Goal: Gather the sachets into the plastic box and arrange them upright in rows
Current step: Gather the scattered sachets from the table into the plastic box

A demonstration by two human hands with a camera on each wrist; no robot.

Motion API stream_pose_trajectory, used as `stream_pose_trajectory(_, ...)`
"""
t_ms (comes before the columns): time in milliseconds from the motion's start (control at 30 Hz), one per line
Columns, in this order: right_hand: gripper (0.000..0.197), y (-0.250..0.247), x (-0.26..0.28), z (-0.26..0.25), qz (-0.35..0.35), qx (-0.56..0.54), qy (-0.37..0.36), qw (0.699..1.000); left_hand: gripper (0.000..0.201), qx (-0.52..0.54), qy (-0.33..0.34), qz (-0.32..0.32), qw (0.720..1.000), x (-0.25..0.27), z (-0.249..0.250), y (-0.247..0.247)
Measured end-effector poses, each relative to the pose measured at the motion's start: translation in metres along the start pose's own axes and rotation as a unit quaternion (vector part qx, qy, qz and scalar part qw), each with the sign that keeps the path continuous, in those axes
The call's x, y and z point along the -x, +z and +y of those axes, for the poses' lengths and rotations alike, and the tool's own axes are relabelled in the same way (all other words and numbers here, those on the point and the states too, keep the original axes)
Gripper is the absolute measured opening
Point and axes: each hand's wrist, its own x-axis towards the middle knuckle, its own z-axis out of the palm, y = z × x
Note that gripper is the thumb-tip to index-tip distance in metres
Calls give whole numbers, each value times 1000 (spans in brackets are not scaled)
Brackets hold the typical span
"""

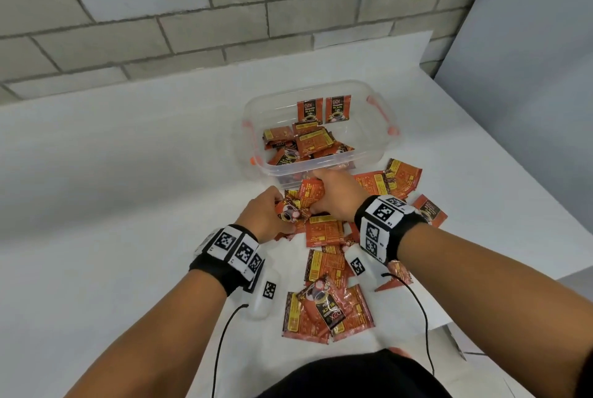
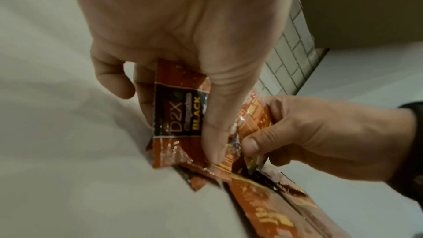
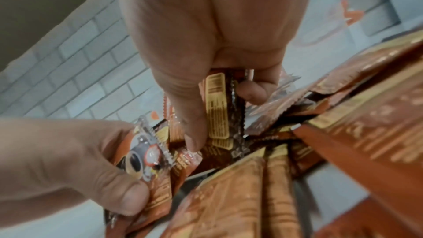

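Orange-red sachets (image 1: 324,232) lie scattered flat on the white table (image 1: 112,189) in front of the clear plastic box (image 1: 369,153), some overlapping, with more in a loose heap inside the box; two sachets (image 1: 323,109) stand upright side by side against its far wall, fronts reading "D2X" and "BLACK". The left hand (image 1: 268,216) has its fingers curled and its thumb pressed down on a sachet front (image 2: 177,113), pinching it with others bunched behind; the label there reads "D2X" in pale letters and "BLACK" in yellow, with a smaller line between them too blurred to read. The right hand (image 1: 333,193) is closed on a second bunch (image 3: 220,108) just beside the left one, thumb on the back of a sachet that shows a yellow panel of fine print, unreadable. Both hands sit over the pile just short of the box's near wall, their bunches touching. Each wrist wears a black band (image 1: 390,229) with black-and-white square markers, and the box has orange clips (image 1: 383,116) at its ends
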Motion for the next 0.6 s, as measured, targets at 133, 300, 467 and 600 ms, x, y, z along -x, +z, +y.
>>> stream_pose_trajectory(133, 43, -8, 8, 5, -10, -47, 4, 999, 46, 34, 15, -15, 999, 1, 0, -5)
stream_pose_trajectory(300, 57, -24, 25, 15, 7, -67, 14, 998, 50, 100, 38, -25, 994, 7, -1, -16)
stream_pose_trajectory(467, 50, -53, 41, 49, 87, -152, 110, 978, 58, 106, 78, -87, 987, 14, 10, -14)
stream_pose_trajectory(600, 39, -66, 44, 65, 81, -112, 191, 972, 75, -15, 100, -167, 981, 12, 22, 5)
